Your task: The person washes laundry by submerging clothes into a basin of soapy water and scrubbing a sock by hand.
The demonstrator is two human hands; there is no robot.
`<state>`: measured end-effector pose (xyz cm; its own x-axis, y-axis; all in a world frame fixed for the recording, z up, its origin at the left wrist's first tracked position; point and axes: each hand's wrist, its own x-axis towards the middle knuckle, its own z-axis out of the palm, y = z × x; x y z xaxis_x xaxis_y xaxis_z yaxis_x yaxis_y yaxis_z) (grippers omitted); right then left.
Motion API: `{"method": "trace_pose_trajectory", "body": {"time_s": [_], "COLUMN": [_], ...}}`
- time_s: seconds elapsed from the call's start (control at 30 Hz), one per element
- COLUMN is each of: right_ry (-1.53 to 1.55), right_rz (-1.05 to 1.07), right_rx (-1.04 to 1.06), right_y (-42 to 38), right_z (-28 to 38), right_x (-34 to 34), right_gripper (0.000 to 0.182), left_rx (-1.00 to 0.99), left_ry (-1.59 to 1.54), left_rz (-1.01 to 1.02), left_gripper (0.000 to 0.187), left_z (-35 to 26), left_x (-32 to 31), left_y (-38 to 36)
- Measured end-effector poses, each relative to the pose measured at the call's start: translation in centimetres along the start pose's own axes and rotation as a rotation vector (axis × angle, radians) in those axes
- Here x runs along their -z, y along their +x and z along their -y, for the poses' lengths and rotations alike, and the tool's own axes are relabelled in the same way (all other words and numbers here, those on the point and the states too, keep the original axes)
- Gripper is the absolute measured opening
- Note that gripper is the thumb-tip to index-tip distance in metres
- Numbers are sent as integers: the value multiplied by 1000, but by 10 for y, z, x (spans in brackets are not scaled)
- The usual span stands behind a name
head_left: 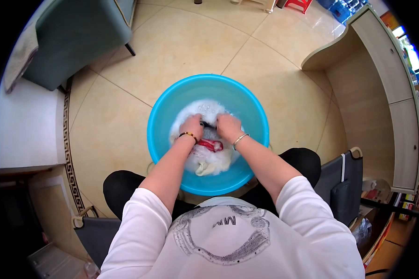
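Observation:
A blue plastic basin (154,109) stands on the floor between my knees, with white suds (205,106) and wet cloth in it. My left hand (191,126), closed, grips one end of a small black cloth (210,125). The other end is in my right hand (228,127), also closed. The cloth is mostly hidden by my fingers, so its kind cannot be made out. Just below my hands lies a red cloth (211,145) among the foam. Nearer to me a pale cream cloth (208,168) pokes out of the suds.
Tiled floor (186,42) surrounds the basin. A grey-green chair (86,42) stands at upper left above a white cabinet (30,125). On the right is a wooden counter (363,93). Part of a red stool (299,4) and blue water bottles (342,10) show at the top.

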<state>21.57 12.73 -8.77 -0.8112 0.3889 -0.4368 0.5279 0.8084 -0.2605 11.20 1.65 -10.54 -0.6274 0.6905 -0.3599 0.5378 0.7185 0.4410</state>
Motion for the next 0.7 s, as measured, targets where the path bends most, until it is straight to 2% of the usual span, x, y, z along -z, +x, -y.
{"method": "trace_pose_trajectory", "body": {"time_s": [0.03, 0.07, 0.1, 0.17, 0.2, 0.23, 0.3, 0.33, 0.37, 0.43, 0.57, 0.63, 0.7], "right_ry": [22, -27, -27, 79, 125, 127, 305, 554, 554, 1127, 1228, 1322, 1311], "right_rz": [-261, -370, -374, -119, -8, -7, -103, 22, 17, 153, 83, 11, -45], "right_rx": [-79, -4, 0, 88, 165, 167, 188, 113, 115, 33, 119, 155, 186], "right_y": [2, -1, -5, -6, 9, 11, 6, -4, -16, -37, -76, -79, -79], "right_z": [-3, -2, 4, 13, 3, 1, -6, -3, 0, 4, 22, 24, 30], "right_x": [-3, -11, -19, -31, -36, -24, 6, 36, 55, 90, 132, 134, 131], "right_gripper": [35, 43, 43, 39, 31, 31, 24, 20, 20, 20, 22, 27, 29], "left_rx": [-3, -28, -52, -58, -143, -225, -180, -42, 42, 120, 71, -17, -56], "left_ry": [0, 66, 135, 91, -3, -97, -424, -696, -857, -1086, -1327, -1588, -1611], "left_rz": [-1, 32, 64, 230, 219, 210, 238, 282, 326, 398, 483, 582, 632], "left_gripper": [38, 37, 36, 28, 26, 24, 22, 22, 24, 28, 28, 28, 30], "left_z": [-3, -6, -9, -16, -9, -3, 1, -5, -10, -31, -34, -44, -55], "left_x": [-1, -3, -5, 3, 0, 3, 24, 41, 57, 101, 129, 141, 140], "left_y": [0, 0, 0, -2, 3, 5, 6, 1, -3, -30, -49, -63, -68]}}
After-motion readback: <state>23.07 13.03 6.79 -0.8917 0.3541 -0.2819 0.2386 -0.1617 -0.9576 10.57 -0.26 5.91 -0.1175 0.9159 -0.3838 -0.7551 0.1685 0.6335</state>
